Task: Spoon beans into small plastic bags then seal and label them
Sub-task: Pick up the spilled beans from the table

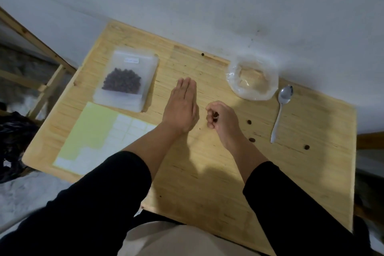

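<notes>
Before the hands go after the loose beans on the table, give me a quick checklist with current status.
1. Left hand free, fingers straight: ok.
2. Right hand pinching beans: ok.
3. Stray beans within sight on table: ok, several right of the hands.
4. Filled bag labelled: ok; sealed: cannot tell.
5. Spoon lying free: ok.
6. Large open bag emptied of beans: ok.

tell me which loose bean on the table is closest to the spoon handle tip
The loose bean just left of the spoon handle's tip; the others lie farther away, one higher up and one off right.
</notes>
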The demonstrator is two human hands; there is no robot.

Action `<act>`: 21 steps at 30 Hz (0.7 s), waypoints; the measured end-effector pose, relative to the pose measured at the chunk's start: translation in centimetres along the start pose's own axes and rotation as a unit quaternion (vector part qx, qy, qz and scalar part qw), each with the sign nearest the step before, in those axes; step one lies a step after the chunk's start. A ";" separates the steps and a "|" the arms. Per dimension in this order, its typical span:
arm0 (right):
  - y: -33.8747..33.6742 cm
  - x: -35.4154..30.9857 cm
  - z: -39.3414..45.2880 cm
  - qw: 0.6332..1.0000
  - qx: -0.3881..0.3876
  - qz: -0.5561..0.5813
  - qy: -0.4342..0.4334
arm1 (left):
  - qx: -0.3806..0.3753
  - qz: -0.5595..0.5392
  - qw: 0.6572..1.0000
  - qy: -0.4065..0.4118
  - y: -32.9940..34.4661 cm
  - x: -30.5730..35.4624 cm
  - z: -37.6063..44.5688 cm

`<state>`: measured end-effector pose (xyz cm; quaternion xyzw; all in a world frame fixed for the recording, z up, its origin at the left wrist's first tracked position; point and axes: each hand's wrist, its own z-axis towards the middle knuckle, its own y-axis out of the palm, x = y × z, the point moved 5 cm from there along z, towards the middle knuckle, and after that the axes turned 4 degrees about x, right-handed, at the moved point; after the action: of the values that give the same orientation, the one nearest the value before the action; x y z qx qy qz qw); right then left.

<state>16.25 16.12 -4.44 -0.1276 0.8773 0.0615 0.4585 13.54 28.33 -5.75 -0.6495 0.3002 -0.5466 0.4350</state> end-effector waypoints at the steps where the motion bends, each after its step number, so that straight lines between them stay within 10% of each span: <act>1: 0.3 -0.5 0.6 1.000 0.012 0.026 0.008 | 0.002 0.005 1.000 -0.008 -0.3 -0.4 1.1; 21: 5.4 -8.0 11.3 0.941 0.237 -0.232 -0.070 | 0.011 0.043 0.999 -0.007 -0.4 -3.9 7.3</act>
<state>28.00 25.21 -4.43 -0.2106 0.7784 -0.2470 0.5374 19.67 33.65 -7.32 -0.6345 0.3192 -0.5262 0.4675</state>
